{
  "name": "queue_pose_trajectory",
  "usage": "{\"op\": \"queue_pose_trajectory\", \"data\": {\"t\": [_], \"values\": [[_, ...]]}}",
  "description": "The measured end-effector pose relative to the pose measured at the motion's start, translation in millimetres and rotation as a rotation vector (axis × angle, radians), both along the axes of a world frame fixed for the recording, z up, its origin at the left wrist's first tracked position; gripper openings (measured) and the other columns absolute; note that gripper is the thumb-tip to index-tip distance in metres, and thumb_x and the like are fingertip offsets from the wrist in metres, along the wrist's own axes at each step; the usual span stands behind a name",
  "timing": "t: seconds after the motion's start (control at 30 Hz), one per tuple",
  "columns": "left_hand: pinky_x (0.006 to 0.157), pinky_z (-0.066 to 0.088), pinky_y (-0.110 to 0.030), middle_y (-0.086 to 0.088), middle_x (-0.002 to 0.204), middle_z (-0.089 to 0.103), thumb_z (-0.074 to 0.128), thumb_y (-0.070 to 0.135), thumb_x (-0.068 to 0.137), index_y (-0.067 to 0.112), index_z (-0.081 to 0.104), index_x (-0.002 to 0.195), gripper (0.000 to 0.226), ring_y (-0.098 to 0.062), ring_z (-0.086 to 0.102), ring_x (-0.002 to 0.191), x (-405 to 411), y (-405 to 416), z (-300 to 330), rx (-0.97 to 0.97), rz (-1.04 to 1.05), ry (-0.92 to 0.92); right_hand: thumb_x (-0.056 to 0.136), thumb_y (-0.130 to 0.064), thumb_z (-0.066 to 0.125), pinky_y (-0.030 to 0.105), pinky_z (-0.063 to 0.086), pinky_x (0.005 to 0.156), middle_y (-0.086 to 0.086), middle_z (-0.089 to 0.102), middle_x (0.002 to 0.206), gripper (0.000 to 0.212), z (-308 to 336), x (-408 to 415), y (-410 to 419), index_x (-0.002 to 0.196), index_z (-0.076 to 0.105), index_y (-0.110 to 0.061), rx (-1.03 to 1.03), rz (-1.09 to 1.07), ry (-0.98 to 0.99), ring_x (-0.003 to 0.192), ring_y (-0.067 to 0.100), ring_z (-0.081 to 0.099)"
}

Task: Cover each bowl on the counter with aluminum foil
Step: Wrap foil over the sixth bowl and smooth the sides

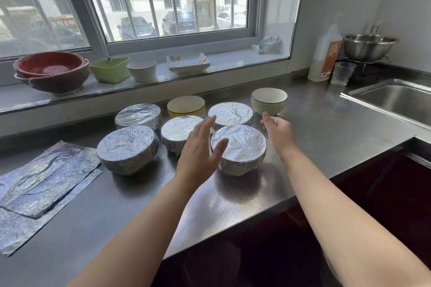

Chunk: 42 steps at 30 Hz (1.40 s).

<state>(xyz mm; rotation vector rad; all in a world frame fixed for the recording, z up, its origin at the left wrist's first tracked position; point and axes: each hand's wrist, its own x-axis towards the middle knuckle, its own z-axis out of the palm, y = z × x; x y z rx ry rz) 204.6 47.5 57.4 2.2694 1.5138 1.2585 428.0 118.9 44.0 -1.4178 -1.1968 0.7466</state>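
Note:
Several foil-wrapped bowls stand on the steel counter [314,137]; the nearest one [240,147] lies between my hands. My left hand [200,147] hovers at its left side with fingers straight and spread, holding nothing. My right hand [277,130] hovers at its right with relaxed fingers, just in front of an uncovered pale green bowl [269,100]. An uncovered yellow bowl [186,106] sits at the back of the group. Loose foil sheets [42,184] lie flat at the counter's left.
On the windowsill stand red bowls [51,72], a green dish [109,69], a white bowl [142,70] and a plate [188,62]. At the right are a sink [396,100], a plastic cup [342,72], a bottle [325,60] and a steel bowl [368,45].

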Motion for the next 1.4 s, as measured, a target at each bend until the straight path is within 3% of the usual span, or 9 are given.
{"op": "queue_pose_trajectory", "data": {"t": [0.17,0.27,0.37,0.57,0.7,0.9,1.17,1.3,1.4], "values": [[0.108,0.032,-0.029,0.000,0.145,0.047,0.056,0.033,0.096,0.018,0.037,0.146,0.055,-0.016,0.040,0.133,0.7,23.8,10.4,0.001,0.024,-0.036,0.093,-0.029,0.063,0.027,0.050,0.062,0.007,0.062,0.084,0.025,16.4,10.8,60.2,0.097,0.062,-0.004,-0.128,-0.158,0.567,0.064,0.015,0.059],[0.108,0.036,-0.037,0.000,0.141,0.052,0.060,0.030,0.095,0.021,0.039,0.144,0.054,-0.018,0.045,0.131,-0.5,40.3,13.0,-0.042,0.035,-0.094,0.092,-0.028,0.064,0.031,0.055,0.071,0.012,0.055,0.107,0.041,13.4,19.1,95.1,0.125,0.051,-0.008,-0.223,-0.175,0.762,0.077,0.024,0.060],[0.107,0.039,-0.041,0.002,0.140,0.052,0.061,0.028,0.094,0.021,0.041,0.144,0.054,-0.016,0.047,0.130,-4.2,57.8,14.3,-0.090,0.065,-0.147,0.090,-0.033,0.064,0.033,0.054,0.057,0.016,0.047,0.137,0.057,2.6,28.3,120.9,0.140,0.044,-0.014,-0.297,-0.166,0.818,0.107,0.033,0.058],[0.106,0.038,-0.031,0.003,0.141,0.052,0.060,0.027,0.095,0.022,0.042,0.143,0.052,-0.014,0.048,0.128,-11.0,77.0,14.6,-0.112,0.083,-0.152,0.087,-0.027,0.069,0.043,0.055,0.091,0.008,0.036,0.144,0.066,6.0,33.6,148.8,0.144,0.037,-0.016,-0.299,-0.216,0.927,0.125,0.030,0.044],[0.106,0.041,-0.039,0.000,0.138,0.053,0.060,0.026,0.095,0.021,0.043,0.141,0.049,-0.016,0.050,0.126,-19.2,89.4,17.7,-0.151,0.123,-0.249,0.086,-0.015,0.068,0.046,0.057,0.087,0.012,0.036,0.144,0.062,0.2,35.0,160.4,0.141,0.040,-0.012,-0.300,-0.229,0.959,0.124,0.035,0.045],[0.094,0.044,-0.029,-0.004,0.128,0.055,0.056,0.018,0.098,0.013,0.046,0.136,0.040,-0.015,0.055,0.113,-26.4,94.7,29.9,-0.248,0.156,-0.533,0.086,-0.015,0.064,0.035,0.059,0.052,0.018,0.048,0.134,0.049,5.4,26.2,148.6,0.132,0.048,-0.008,-0.253,-0.204,0.944,0.100,0.036,0.062],[0.082,0.056,-0.034,0.000,0.117,0.055,0.055,0.022,0.100,0.017,0.049,0.127,0.029,-0.019,0.055,0.110,-42.8,81.4,55.3,-0.421,0.064,-1.010,0.090,-0.024,0.063,0.031,0.062,0.065,0.029,0.068,0.104,0.037,95.2,-14.2,77.4,0.122,0.052,-0.009,-0.319,0.293,0.717,0.079,0.030,0.072],[0.079,0.059,-0.043,0.001,0.135,0.046,0.046,0.048,0.099,0.030,0.048,0.122,0.029,-0.023,0.048,0.121,-56.7,47.7,71.5,-0.468,-0.027,-1.042,0.090,-0.023,0.061,0.028,0.061,0.062,0.030,0.069,0.104,0.036,115.9,-50.8,28.0,0.121,0.054,-0.005,-0.411,0.550,0.576,0.077,0.030,0.074],[0.078,0.058,-0.043,0.007,0.126,0.051,0.030,0.054,0.101,0.035,0.051,0.116,0.032,-0.022,0.049,0.122,-71.1,13.5,77.2,-0.444,-0.015,-1.023,0.091,-0.025,0.059,0.030,0.062,0.065,0.033,0.067,0.105,0.037,115.3,-82.3,-7.3,0.122,0.050,-0.007,-0.482,0.673,0.525,0.080,0.032,0.074]]}}
